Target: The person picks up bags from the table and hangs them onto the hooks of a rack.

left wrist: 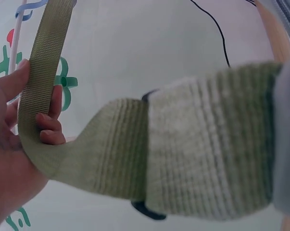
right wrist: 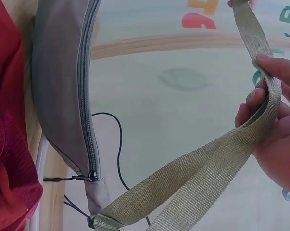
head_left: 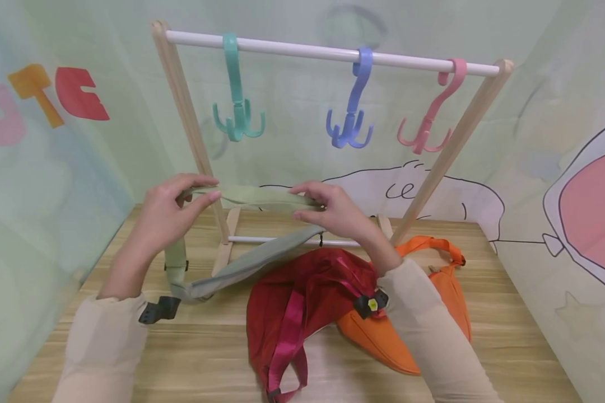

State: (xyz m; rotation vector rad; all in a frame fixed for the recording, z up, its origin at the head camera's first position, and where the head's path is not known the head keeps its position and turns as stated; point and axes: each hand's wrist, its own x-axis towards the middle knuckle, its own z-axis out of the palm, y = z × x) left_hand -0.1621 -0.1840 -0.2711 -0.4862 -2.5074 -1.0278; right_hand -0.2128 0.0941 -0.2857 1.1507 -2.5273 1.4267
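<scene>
A light green webbing strap (head_left: 257, 196) stretches between both hands in the head view. It belongs to a grey-green waist bag (head_left: 262, 260), which hangs below the hands with its zipper visible in the right wrist view. My left hand (head_left: 166, 208) holds one end of the stretch between thumb and fingers; in the left wrist view the strap (left wrist: 46, 62) crosses the palm. With thumb and curled fingers, my right hand (head_left: 339, 210) grips the other end, where the strap (right wrist: 274, 96) bends round. Both hands are below the rack's hooks.
Overhead, a white rod (head_left: 297, 49) on a wooden-legged rack carries a teal hook (head_left: 237, 95), a blue hook (head_left: 353, 106) and a pink hook (head_left: 431, 115). A red bag (head_left: 277, 308) and an orange bag (head_left: 448, 296) lie on the wooden table (head_left: 191, 358) near the right arm.
</scene>
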